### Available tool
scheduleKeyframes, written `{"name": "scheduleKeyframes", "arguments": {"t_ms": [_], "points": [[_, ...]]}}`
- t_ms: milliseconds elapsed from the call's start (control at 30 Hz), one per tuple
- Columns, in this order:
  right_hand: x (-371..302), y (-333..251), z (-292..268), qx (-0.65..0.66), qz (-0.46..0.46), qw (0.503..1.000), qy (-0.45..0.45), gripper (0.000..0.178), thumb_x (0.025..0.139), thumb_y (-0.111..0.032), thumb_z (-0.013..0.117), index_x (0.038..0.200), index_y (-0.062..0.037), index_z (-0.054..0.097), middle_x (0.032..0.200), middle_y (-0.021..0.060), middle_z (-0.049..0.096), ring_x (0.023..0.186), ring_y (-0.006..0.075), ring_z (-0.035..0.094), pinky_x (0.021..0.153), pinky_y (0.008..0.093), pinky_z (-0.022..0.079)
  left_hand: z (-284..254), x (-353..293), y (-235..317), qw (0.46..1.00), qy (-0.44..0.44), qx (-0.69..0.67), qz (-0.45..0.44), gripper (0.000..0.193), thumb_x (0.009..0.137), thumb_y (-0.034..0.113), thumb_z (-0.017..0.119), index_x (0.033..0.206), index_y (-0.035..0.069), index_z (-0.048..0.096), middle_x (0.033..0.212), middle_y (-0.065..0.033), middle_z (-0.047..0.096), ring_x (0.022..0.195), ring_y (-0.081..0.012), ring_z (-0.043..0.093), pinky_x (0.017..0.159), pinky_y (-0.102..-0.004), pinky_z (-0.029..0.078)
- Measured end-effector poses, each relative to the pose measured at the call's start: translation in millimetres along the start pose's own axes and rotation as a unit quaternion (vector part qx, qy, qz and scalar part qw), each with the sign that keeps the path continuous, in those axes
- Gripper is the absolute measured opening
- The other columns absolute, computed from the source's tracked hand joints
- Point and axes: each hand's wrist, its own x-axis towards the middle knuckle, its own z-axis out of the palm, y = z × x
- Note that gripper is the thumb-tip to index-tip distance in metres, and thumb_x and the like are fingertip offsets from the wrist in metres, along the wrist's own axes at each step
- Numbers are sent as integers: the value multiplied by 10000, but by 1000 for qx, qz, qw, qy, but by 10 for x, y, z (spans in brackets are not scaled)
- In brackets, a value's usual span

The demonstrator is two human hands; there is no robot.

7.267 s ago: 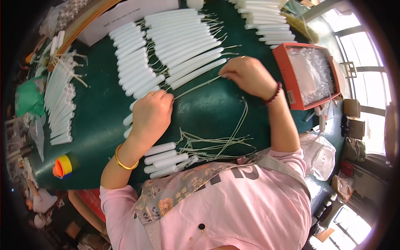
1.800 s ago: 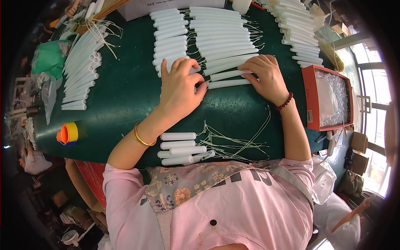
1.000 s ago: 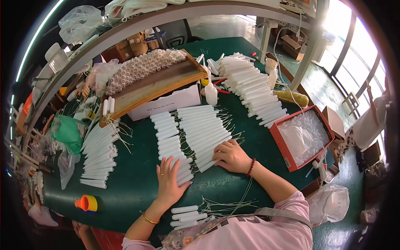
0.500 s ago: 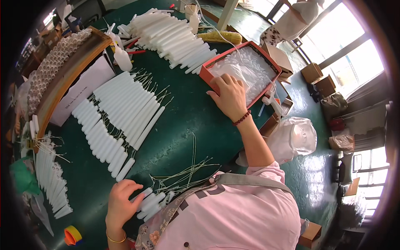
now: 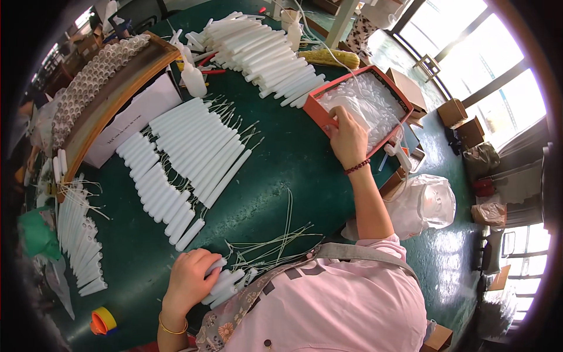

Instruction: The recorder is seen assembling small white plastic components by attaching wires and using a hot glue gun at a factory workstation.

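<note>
At the front edge of the table, my left hand (image 5: 190,281) is closed on one end of a white candle-like stick (image 5: 216,266). Beside it lie several similar short sticks (image 5: 227,286), with long thin pale strands (image 5: 272,246) fanning to the right. My right hand (image 5: 350,141) is at the near left side of a red box (image 5: 319,112) filled with small clear-white pieces (image 5: 375,102). Its fingers are curled together over the edge; what they pinch, if anything, is hidden.
Rows of white sticks (image 5: 199,152) lie mid-table, with more piled behind (image 5: 264,56). A white bottle (image 5: 192,79), a wooden-edged rack of tubes (image 5: 94,88), a glue gun (image 5: 399,149), an orange-yellow tape roll (image 5: 103,320) and a white plastic bag (image 5: 422,202) surround them. Someone stands at the back.
The view has shifted, so everything sits further right. My left hand has closed on a stick. My right hand's fingers have drawn together at the box's edge.
</note>
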Motion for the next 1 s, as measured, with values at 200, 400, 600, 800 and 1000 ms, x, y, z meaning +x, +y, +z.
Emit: {"name": "scheduleKeyframes", "arguments": {"t_ms": [200,400,600,800,1000], "points": [[15,324,-29,-14,34,999,4,323,874,-107,777,1156,-131,621,1049,131,745,985,401,721,820,489,546,-20,-79,-55,1000,-4,-5,19,249,850,166,795,1083,80,776,1004,-69,726,924,-276,701,811,-407,541],[-106,130,-336,-93,-72,991,59,171,903,-54,729,1052,-83,649,1009,104,713,882,374,702,796,478,530,156,-217,-37,1000,8,4,12,231,861,200,804,1057,82,769,1023,-66,726,910,-279,709,797,-414,554],[-28,-629,-290,185,-115,968,-128,101,929,-57,731,1027,-36,722,943,107,706,775,260,676,717,366,530,151,-106,-150,988,112,77,-74,268,801,149,827,1043,66,746,1058,-107,722,928,-330,709,800,-441,571],[-78,-1285,87,249,-236,894,-290,136,938,-100,771,1039,-12,749,862,92,678,705,185,628,669,311,506,85,-72,-236,972,181,117,-95,236,820,128,817,1008,62,691,957,-98,648,894,-307,679,750,-427,546],[-641,-1795,320,269,-399,757,-442,320,836,-324,881,851,-76,680,826,72,668,735,278,681,669,392,522,203,-9,-249,972,198,94,-84,364,785,99,862,1118,68,719,1050,-65,622,944,-276,658,793,-412,533]]}}
